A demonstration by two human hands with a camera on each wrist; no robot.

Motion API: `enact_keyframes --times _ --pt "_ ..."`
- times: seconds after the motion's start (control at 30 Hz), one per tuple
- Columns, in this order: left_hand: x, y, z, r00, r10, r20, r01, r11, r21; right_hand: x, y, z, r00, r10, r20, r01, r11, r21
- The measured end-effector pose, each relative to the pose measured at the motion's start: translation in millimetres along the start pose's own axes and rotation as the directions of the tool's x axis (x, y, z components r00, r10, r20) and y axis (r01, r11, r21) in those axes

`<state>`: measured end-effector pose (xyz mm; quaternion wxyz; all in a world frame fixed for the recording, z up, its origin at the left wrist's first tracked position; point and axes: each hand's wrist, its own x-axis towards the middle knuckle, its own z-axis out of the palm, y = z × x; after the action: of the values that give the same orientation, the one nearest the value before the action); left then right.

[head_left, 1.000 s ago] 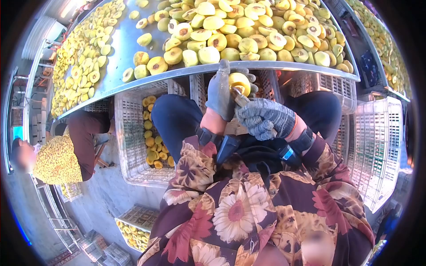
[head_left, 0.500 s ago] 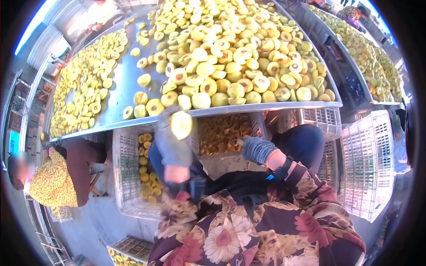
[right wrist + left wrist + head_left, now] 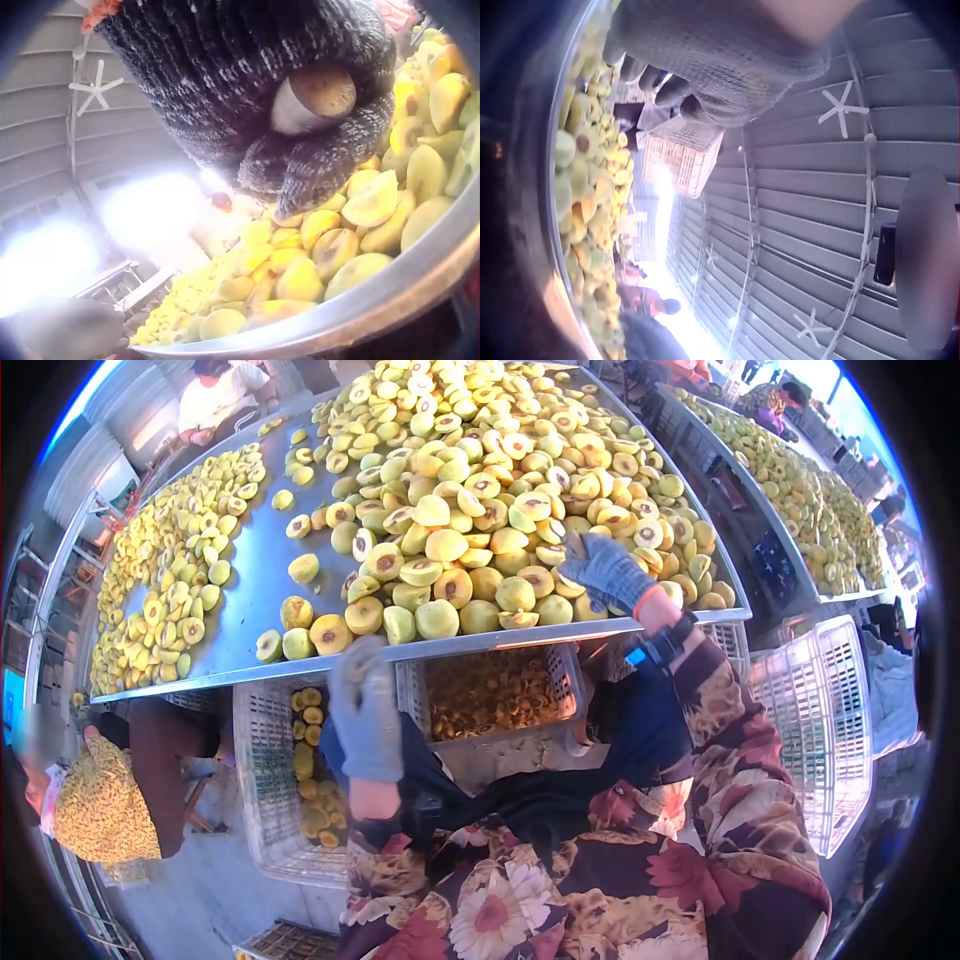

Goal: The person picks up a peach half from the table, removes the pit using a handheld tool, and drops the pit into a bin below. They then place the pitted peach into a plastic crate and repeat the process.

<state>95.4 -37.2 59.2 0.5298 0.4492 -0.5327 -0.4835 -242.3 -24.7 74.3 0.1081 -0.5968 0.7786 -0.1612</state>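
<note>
At the near edge of the metal surface (image 3: 250, 615), right of centre: right hand (image 3: 605, 570), dark grey knit glove, over the front rows of a heap of halved yellow fruit (image 3: 470, 510). Cannot tell whether the glove touches the fruit. Right-wrist view shows that hand clamped round a wooden tool handle (image 3: 311, 97), its round butt end sticking out of the fist. Working end not visible. Fruit lies just beneath and beside the fist, cut faces and skins mixed, right up to the raised rim.

Left hand (image 3: 365, 705), lighter grey glove, sits below the near edge, left of centre, well apart from the right hand. Back of hand up, fingers loose, nothing seen in it. Blurred in the head view. Left-wrist view gives only the glove and fingertips against a ribbed roof.

Heap covers the centre and far part of the surface. Single halves are scattered toward the near left corner. Another spread of halves runs along the left edge, bare metal between.

Under the near edge: 1 white slatted crate (image 3: 250, 760) at left with fruit halves in it, and 1 middle crate (image 3: 408, 695) holding brownish bits, too small to tell. 1 more white crate (image 3: 850, 710) stands tilted at right. Another person (image 3: 100, 810), in yellow patterned cloth, is at the left. A 2nd fruit-laden surface (image 3: 850, 596) runs along the far right.
</note>
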Motion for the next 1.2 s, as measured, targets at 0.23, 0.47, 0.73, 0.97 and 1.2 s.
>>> enact_keyframes --times 0.23,0.47,0.73,0.97,1.2 --pt "-4 -28 46 0.951 0.023 0.308 -0.046 0.997 0.068 88 -20 12 0.989 0.142 0.035 -0.143 0.989 0.034" --pt "-1 -32 51 0.936 -0.045 0.35 0.019 0.997 0.076 145 -63 39 0.987 -0.147 0.063 0.154 0.981 -0.118" --pt "1 -38 48 0.895 -0.252 0.369 0.329 0.93 -0.164 131 -55 44 0.991 -0.069 -0.112 0.073 0.997 0.032" --pt "3 -60 54 0.859 -0.133 0.494 0.35 0.857 -0.378 -50 -108 42 0.869 -0.492 -0.05 0.494 0.868 0.051" --pt "-18 -18 47 0.894 0.25 0.373 -0.312 0.943 0.117 -125 -107 64 0.957 -0.217 -0.192 0.258 0.938 0.23"
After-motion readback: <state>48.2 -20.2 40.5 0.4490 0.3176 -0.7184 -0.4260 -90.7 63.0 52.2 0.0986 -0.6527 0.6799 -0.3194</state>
